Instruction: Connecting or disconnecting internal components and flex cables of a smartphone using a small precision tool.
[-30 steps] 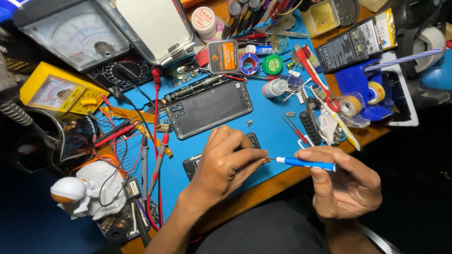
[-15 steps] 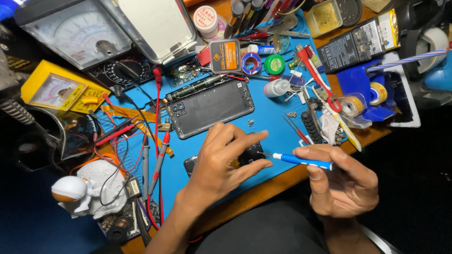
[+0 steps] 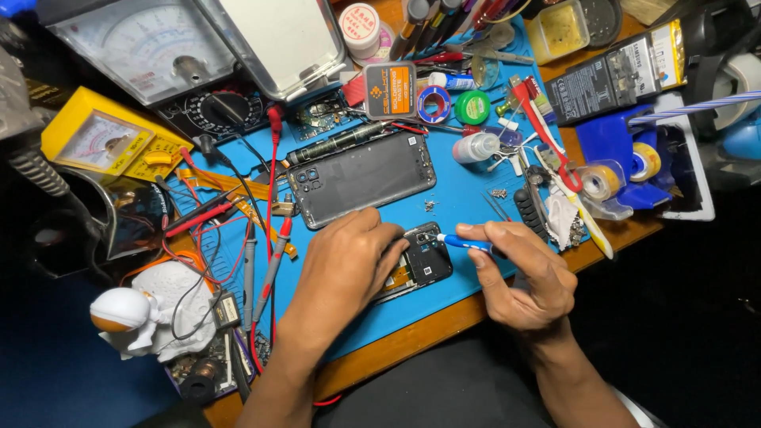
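The left hand [image 3: 349, 265] lies flat over the opened phone [image 3: 424, 257] on the blue mat [image 3: 468, 190] near the table's [image 3: 412, 341] front edge, fingers spread and pressing it down, so only the phone's camera end shows past the fingertips. The right hand [image 3: 527, 273] pinches a blue-handled screwdriver [image 3: 464, 242] between thumb and fingers, its tip at the phone's exposed inner frame. The phone looks light and flat but delicate with its back off: the bare board and any ribbon cables would not stand pressure, so I'd say the safe hold is by the stiff outer edges, as the left hand has it. The screws would be tiny and easy to lose; a few specks lie loose on the mat. Just beyond the hands the removed back cover [image 3: 362, 178] lies flat, with red probes [image 3: 269, 198] and two meters to the left.
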